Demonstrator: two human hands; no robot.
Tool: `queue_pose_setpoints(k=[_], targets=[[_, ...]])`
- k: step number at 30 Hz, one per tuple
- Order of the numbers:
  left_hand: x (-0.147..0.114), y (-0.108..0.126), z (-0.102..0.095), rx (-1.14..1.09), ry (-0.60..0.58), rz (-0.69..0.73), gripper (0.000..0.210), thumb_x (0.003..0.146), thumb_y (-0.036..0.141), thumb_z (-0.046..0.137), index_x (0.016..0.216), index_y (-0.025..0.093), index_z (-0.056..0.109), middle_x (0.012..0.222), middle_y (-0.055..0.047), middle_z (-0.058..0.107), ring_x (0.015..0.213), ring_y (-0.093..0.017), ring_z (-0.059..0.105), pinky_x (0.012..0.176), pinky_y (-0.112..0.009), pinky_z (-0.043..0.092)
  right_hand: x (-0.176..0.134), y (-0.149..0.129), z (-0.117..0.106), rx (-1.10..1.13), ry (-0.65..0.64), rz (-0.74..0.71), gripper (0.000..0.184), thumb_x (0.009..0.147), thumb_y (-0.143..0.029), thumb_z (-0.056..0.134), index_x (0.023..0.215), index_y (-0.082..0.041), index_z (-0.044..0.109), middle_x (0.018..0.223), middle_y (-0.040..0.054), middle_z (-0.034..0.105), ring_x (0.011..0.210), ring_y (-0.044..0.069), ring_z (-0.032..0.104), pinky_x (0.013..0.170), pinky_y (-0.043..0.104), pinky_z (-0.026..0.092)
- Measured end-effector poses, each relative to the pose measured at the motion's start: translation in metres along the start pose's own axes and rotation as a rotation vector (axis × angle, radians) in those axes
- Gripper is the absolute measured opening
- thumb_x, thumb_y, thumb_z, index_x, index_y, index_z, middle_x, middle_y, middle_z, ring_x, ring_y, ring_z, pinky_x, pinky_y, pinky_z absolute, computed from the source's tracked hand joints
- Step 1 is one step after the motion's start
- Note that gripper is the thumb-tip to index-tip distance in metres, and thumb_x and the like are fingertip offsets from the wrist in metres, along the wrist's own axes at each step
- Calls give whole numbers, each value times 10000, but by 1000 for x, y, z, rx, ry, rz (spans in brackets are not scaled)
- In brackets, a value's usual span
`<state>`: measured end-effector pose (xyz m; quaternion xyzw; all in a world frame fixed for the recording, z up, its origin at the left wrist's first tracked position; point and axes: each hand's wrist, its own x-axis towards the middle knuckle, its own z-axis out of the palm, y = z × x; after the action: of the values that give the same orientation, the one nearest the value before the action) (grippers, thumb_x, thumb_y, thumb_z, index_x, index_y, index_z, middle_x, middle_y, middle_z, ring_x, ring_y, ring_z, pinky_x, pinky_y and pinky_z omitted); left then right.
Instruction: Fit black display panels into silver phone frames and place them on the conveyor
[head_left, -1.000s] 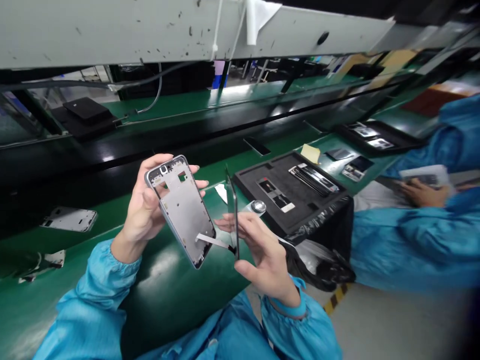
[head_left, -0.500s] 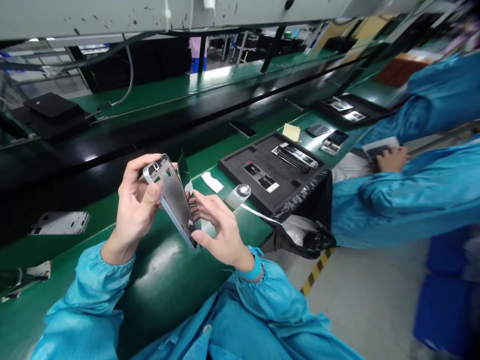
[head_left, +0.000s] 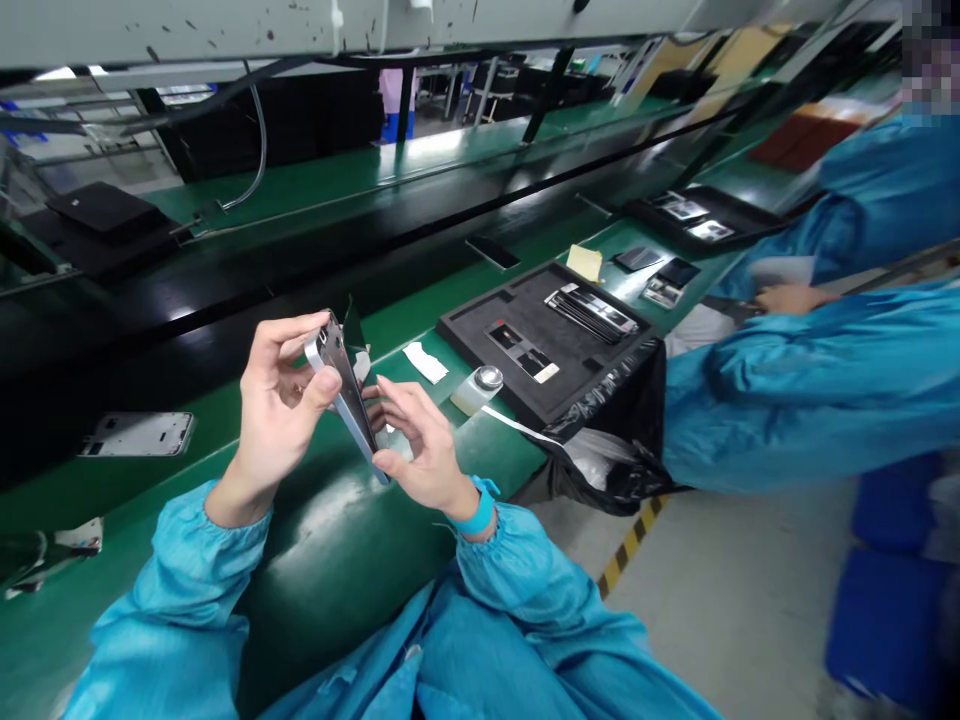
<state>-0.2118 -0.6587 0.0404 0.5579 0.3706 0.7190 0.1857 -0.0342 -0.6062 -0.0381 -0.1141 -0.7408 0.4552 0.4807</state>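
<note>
My left hand (head_left: 281,405) grips the upper end of a silver-blue phone frame (head_left: 352,408), its thumb on the near edge and fingers behind. The frame is held tilted above the green bench, its side edge turned towards me. At the lower end, the thumb of my right hand (head_left: 420,450) presses the frame, and its curled fingers are at the far edge. Just behind the frame shows a thin dark panel (head_left: 352,325) with a small pale tab; the frame partly hides it, and I cannot tell how the two are joined.
A black foam tray (head_left: 480,355) with phone parts sits to the right, beside a clear pump bottle (head_left: 478,388) and white paper (head_left: 425,362). Another phone frame (head_left: 139,435) lies left. A co-worker's sleeve (head_left: 810,390) and a black bag (head_left: 630,470) are at right.
The phone frame has turned, so its inner face shows less and its side edge more. My right hand has moved slightly left with it. The co-worker's hand has shifted.
</note>
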Motion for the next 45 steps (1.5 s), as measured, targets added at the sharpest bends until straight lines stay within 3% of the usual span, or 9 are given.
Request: queue_pose_setpoints(k=[8, 15, 18, 22, 26, 29, 37, 41, 45], targets=[[-8, 15, 21, -141, 15, -207, 434, 999, 546, 735, 1348, 309, 635, 1343, -101, 737, 1139, -277, 788, 873, -399, 698, 4, 5, 9, -84, -1, -224, 656, 1002, -552, 738, 1580, -270, 610, 1381, 160, 540, 1264, 314, 644, 1023, 505, 644], [-9, -5, 34, -266, 61, -405, 655, 1002, 794, 502, 1201, 208, 718, 972, -102, 832, 821, -260, 827, 762, -419, 703, 7, -2, 1, -107, 130, 21, 778, 1064, -741, 445, 1683, -270, 418, 1694, 208, 330, 1281, 308, 640, 988, 491, 642], [-11, -6, 36, -261, -104, -467, 684, 995, 803, 502, 1079, 187, 788, 957, -123, 832, 826, -283, 823, 753, -432, 701, 24, -15, -12, 65, 129, 257, 845, 1042, -839, 299, 1547, -224, 585, 1162, 147, 728, 799, 193, 702, 614, 300, 611], [-18, 2, 41, -258, -206, -494, 662, 1015, 763, 517, 1013, 180, 830, 1062, -136, 835, 921, -295, 819, 856, -434, 686, 34, -27, -21, 203, 13, 464, 897, 969, -920, 378, 1070, -133, 795, 487, -46, 488, 379, 105, 421, 357, 219, 343], [-23, 14, 46, -352, -250, -571, 603, 1060, 690, 504, 1137, 179, 814, 967, -113, 836, 813, -271, 816, 804, -418, 674, 26, -37, -22, 237, 57, 463, 808, 948, -908, 479, 768, -161, 732, 418, -48, 460, 357, 97, 410, 355, 221, 308], [-27, 22, 47, -333, -248, -557, 559, 1105, 611, 462, 1196, 175, 800, 983, -108, 838, 768, -250, 805, 755, -390, 660, 22, -46, -27, 236, -1, 436, 767, 998, -850, 471, 807, -165, 760, 420, -43, 483, 361, 103, 418, 373, 232, 326], [-34, 13, 51, 69, -166, -245, 419, 1114, 493, 530, 1168, 195, 819, 1198, -111, 829, 1122, -247, 780, 1008, -342, 588, 38, -51, -25, 137, 27, 367, 696, 899, -825, 669, 789, -150, 795, 532, -27, 541, 475, 101, 428, 460, 244, 348], [-29, 2, 54, 48, -113, -316, 461, 1035, 607, 626, 1053, 197, 835, 1116, -123, 840, 1073, -288, 787, 995, -390, 599, 40, -37, -22, 125, 125, 377, 745, 865, -885, 646, 703, -165, 749, 527, -22, 520, 503, 111, 426, 490, 253, 365], [-22, -1, 52, -48, -151, -456, 552, 1013, 684, 610, 1001, 180, 835, 1060, -126, 841, 1019, -300, 799, 929, -393, 627, 33, -22, -32, 183, -72, 470, 825, 940, -926, 445, 619, -192, 639, 438, -36, 450, 411, 109, 386, 448, 259, 354]])
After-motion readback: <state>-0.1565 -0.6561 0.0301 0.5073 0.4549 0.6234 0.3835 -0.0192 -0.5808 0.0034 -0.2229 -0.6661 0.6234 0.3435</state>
